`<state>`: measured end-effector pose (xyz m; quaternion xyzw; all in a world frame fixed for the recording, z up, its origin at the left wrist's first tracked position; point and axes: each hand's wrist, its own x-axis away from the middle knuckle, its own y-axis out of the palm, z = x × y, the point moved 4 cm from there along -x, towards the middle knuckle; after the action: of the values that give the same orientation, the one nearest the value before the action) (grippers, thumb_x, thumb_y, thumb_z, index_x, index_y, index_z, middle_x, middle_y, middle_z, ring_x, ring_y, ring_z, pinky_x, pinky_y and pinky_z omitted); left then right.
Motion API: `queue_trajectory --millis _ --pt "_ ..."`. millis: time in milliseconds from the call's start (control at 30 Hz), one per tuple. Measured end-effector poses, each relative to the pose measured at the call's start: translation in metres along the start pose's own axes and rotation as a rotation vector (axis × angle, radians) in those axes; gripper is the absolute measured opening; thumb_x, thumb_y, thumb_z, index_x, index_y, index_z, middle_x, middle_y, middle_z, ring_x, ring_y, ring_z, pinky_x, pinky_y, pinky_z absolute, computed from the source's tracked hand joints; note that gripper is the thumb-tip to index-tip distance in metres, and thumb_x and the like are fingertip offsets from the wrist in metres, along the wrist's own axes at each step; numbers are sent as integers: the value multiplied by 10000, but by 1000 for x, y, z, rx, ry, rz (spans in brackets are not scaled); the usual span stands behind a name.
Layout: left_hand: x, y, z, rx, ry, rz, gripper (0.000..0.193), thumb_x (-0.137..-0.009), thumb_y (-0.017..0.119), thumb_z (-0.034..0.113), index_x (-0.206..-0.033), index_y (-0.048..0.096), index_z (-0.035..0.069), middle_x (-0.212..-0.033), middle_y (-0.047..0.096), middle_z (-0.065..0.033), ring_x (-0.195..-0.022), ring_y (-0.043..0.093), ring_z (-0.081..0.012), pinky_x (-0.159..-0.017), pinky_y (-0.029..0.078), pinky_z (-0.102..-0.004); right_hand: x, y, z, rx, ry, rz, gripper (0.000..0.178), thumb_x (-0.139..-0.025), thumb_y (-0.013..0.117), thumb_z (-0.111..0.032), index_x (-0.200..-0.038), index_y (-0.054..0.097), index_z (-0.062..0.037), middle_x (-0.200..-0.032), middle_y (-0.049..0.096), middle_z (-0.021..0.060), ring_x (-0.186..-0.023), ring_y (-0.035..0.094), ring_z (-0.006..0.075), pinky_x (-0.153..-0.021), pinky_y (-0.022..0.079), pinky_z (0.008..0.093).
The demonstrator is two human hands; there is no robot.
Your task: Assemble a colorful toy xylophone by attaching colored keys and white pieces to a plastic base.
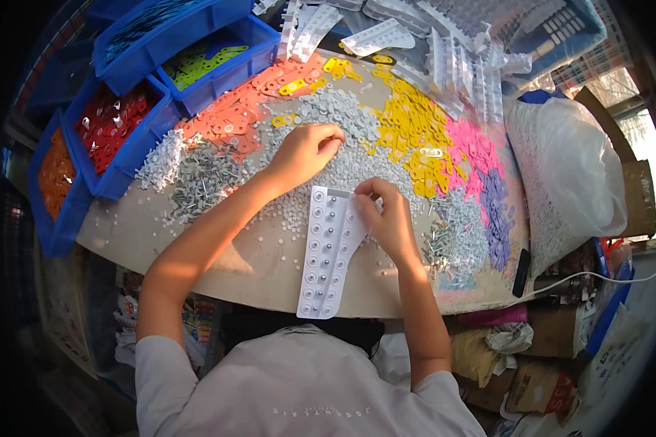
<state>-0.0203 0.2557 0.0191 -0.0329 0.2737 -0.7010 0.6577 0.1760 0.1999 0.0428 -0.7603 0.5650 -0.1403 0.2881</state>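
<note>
Reaching down to the near edge of the table point(270, 271), the white holder point(326, 255) has its upper right corner partly hidden by the right hand point(392, 218), thumb and forefinger drawn together there, though on what I cannot tell. Over the pale discs point(348, 157), the left hand point(306, 151) curls inward, concealing anything pinched; farther out, the upper edge crops the topmost blue bin point(182, 38).

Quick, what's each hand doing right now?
Left hand: fingers curled closed; contents can't be told.
Right hand: fingertips at the long white plastic tray's upper-right corner; grip unclear.
</note>
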Motion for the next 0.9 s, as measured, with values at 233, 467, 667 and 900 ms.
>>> queue_trajectory --millis 233,467,667,900 --pt "52 -19 14 378 -269 -128 100 -952 658 87 -974 684 -7 -855 712 -13 -797 642 -84 -753 507 -267 10 12 7 66 -37 63 66 -886 654 -22 -944 638 4 -903 624 142 -893 585 314 -803 483 394" --pt "76 -13 17 11 -27 -133 92 -876 732 110 -928 732 34 -901 659 -63 -930 608 -220 -876 469 -353 19 16 10 110 -99 109 110 -876 671 -14 -972 618 -6 -947 601 140 -943 561 324 -836 468 403" --pt "77 0 16 -5 -100 -106 46 -863 719 61 -894 720 27 -855 642 -61 -840 614 -197 -759 487 -331 27 22 17 195 -231 213 102 -889 666 -20 -987 642 -12 -1010 604 136 -1005 564 329 -882 468 407" --pt "79 1 12 -132 -5 -2 145 -831 743 68 -951 673 24 -809 592 -57 -798 608 -215 -723 490 -351 26 23 15 212 -223 246 100 -885 672 -23 -981 647 -24 -1047 603 141 -1022 574 329 -882 483 409"
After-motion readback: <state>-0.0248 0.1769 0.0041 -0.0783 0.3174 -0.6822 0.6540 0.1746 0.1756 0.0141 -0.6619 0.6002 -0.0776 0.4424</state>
